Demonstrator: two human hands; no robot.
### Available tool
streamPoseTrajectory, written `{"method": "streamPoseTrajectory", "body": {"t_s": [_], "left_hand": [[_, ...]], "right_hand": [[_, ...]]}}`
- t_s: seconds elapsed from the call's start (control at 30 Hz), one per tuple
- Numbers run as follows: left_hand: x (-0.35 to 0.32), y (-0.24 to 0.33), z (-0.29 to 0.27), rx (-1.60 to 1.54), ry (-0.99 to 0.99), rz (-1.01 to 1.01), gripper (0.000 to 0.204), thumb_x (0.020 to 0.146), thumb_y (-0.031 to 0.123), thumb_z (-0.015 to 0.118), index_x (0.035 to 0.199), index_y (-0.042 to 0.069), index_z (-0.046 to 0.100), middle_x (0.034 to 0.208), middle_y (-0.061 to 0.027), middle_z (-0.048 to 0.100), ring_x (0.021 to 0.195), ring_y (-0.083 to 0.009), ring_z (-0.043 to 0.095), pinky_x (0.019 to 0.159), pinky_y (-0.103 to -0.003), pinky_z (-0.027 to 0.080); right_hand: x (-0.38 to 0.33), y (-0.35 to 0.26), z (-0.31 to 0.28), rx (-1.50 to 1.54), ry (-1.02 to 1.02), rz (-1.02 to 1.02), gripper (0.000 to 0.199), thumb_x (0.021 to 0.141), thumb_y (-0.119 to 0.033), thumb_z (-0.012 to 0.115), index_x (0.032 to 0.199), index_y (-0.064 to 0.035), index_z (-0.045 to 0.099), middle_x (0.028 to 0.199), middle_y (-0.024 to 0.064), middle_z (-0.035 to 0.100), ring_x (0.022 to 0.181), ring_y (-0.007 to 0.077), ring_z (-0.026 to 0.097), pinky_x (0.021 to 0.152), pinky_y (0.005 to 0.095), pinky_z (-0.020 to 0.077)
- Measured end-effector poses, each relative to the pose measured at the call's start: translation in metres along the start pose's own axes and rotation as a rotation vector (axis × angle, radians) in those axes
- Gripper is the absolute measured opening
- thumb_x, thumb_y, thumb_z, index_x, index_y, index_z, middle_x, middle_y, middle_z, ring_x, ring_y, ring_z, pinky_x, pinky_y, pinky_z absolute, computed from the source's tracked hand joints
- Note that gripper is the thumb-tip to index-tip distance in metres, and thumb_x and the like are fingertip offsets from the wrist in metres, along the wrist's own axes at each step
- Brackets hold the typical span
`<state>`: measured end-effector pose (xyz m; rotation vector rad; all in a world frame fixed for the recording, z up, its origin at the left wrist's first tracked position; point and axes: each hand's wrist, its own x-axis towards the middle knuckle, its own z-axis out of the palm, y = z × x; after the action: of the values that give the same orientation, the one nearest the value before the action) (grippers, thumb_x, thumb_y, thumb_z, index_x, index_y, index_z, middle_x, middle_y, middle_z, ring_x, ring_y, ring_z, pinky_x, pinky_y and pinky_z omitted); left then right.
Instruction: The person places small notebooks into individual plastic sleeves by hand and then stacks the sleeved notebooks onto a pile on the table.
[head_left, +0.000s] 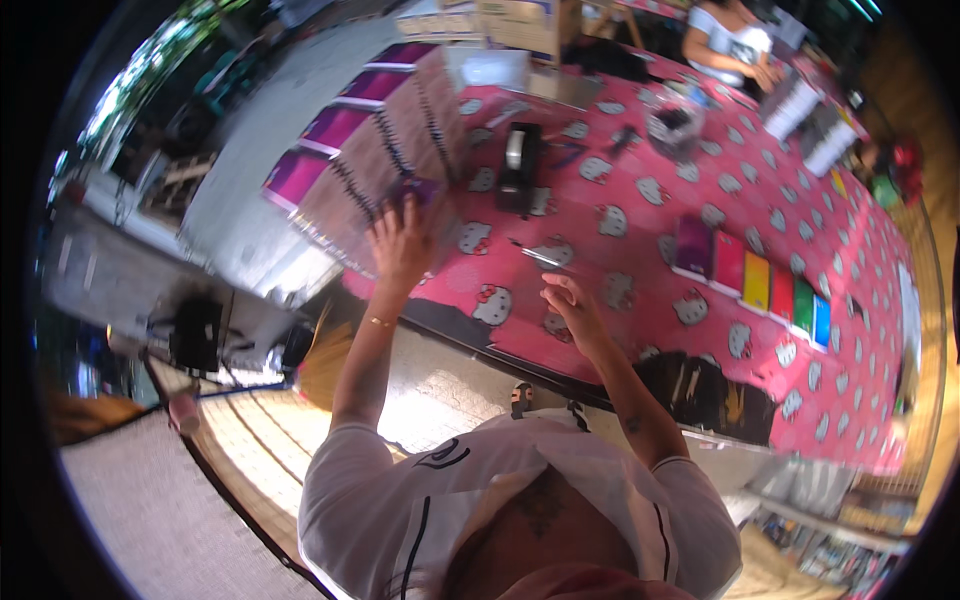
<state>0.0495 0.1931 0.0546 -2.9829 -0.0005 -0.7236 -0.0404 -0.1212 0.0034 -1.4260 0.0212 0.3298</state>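
Note:
My left hand (400,243) lies with its fingers spread on the near end of a row of spiral-bound notebooks (345,195). These have purple covers and pale pages, and several dark coils run along them. A small purple patch shows just past my fingertips. My right hand (575,308) hovers over the table's near side, its fingers loosely bent and apart, with nothing visible in them. Just beyond it a slim pen-like item (540,256) rests on the pink character-print tablecloth (620,245). Farther back stands a black tape dispenser (518,168).
Small notebooks (757,280) in several colours lie in an overlapping row at right. A clear plastic container (673,125) sits toward the back, near stacks of white paper (795,110). A person in white (728,45) is across the table. Cardboard boxes (515,28) stand at the far left.

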Motion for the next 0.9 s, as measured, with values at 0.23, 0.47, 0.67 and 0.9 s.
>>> {"method": "streamPoseTrajectory", "body": {"t_s": [0.23,0.47,0.67,0.9], "left_hand": [[-0.024,0.148,-0.041,-0.421,0.097,0.263,0.077,0.079,0.029,0.075,0.146,0.010,0.041,0.149,-0.0279,0.035,0.135,-0.0438,0.039,0.107,-0.059,0.035],[-0.108,0.485,-0.059,-0.943,-0.250,0.964,0.072,0.085,0.025,0.070,0.147,0.005,0.038,0.152,-0.0275,0.029,0.134,-0.0448,0.040,0.108,-0.052,0.038],[-0.133,0.731,-0.033,-0.940,0.047,1.044,0.054,0.085,0.014,0.063,0.135,-0.001,0.050,0.143,-0.0240,0.043,0.135,-0.0369,0.040,0.107,-0.054,0.035],[-0.120,0.728,-0.054,-1.108,0.001,0.873,0.040,0.082,-0.003,0.061,0.121,0.004,0.063,0.118,-0.0138,0.067,0.113,-0.0309,0.063,0.093,-0.040,0.054]], "right_hand": [[-0.075,0.036,-0.207,-0.853,0.703,-0.383,0.051,0.084,-0.017,0.071,0.130,-0.0036,0.055,0.132,0.0184,0.054,0.122,0.0357,0.053,0.101,0.0438,0.0444],[-0.194,0.020,-0.466,-1.314,1.134,-0.130,0.062,0.078,-0.003,0.061,0.139,-0.0079,0.049,0.144,0.0146,0.045,0.130,0.0368,0.046,0.107,0.0483,0.0395],[-0.249,0.032,-0.584,-1.627,1.006,-0.052,0.043,0.086,-0.012,0.060,0.129,-0.0102,0.058,0.125,0.0073,0.060,0.115,0.0291,0.056,0.093,0.0459,0.0451],[-0.314,0.026,-0.513,-1.082,0.882,-0.607,0.024,0.090,-0.012,0.062,0.112,-0.0068,0.068,0.094,0.0110,0.068,0.087,0.0301,0.065,0.077,0.0432,0.0493]]}}
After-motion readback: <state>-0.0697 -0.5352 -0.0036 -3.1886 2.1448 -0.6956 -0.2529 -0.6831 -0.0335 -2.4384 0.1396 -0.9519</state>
